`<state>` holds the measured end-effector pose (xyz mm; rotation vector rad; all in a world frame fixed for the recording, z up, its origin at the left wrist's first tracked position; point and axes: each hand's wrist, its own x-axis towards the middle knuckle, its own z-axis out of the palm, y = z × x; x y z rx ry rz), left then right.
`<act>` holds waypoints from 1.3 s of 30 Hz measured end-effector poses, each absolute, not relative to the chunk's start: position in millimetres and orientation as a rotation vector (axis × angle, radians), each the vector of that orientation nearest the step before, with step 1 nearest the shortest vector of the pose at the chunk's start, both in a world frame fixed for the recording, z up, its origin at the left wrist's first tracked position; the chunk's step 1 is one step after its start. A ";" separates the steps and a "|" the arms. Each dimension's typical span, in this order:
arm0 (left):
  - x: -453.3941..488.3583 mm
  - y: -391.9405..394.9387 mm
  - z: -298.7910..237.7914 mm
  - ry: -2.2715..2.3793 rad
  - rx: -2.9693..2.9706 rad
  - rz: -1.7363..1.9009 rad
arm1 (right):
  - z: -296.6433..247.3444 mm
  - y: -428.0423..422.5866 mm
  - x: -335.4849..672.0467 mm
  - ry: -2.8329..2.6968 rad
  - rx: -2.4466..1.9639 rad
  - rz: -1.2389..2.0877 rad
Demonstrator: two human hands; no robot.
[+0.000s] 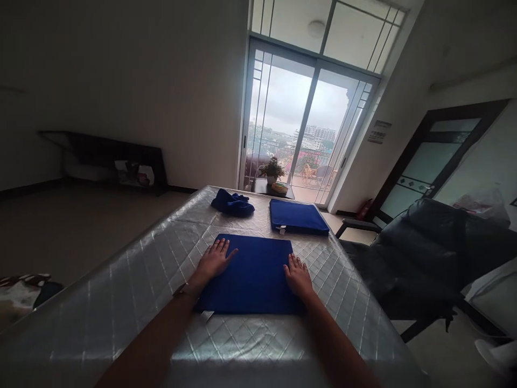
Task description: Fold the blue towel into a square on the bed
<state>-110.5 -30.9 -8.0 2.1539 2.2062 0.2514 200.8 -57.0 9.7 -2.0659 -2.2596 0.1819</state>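
A flat square of blue folded cloth (254, 275) lies on the silvery quilted table cover (153, 280), a small white tag showing at its near left corner. My left hand (216, 257) rests flat on its left edge, fingers stretched out. On the right edge lies my right hand (298, 274), also flat with fingers extended. Neither hand grips anything. Farther back at the right is a thicker blue folded stack (297, 216) with a white tag on its near side. To the left of that sits a crumpled blue cloth (232, 203).
A black padded armchair (412, 258) stands close along the table's right side. Beyond the far edge, a small dark table (264, 187) holds a potted plant (272, 170) in front of a sliding glass door (311, 118). A dark low bench (117, 159) is by the left wall.
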 end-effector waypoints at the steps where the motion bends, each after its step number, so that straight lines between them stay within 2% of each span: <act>1: -110.0 -31.0 -8.1 2.208 2.151 0.256 | 9.1 -58.5 201.1 -2.263 -2.067 0.187; 11: -101.8 -42.4 3.1 2.364 2.062 0.356 | 8.0 -61.1 198.8 -2.225 -2.040 0.157; 15: -72.4 -48.2 8.1 2.055 2.338 0.339 | 6.9 -61.6 198.3 -2.202 -2.015 0.176; 21: 29.3 -61.5 5.8 1.487 2.605 0.368 | 5.8 -63.0 201.3 -2.235 -1.992 0.152; 26: 67.0 -57.2 -0.1 1.445 2.571 0.443 | 3.4 -61.9 204.9 -2.290 -1.961 0.138; 31: 26.9 -54.0 -2.3 1.589 2.456 0.356 | 4.3 -61.6 202.3 -2.211 -1.967 0.174; 39: -102.0 -80.1 -4.7 1.989 2.311 0.134 | 8.3 -62.8 199.9 -2.196 -1.980 0.210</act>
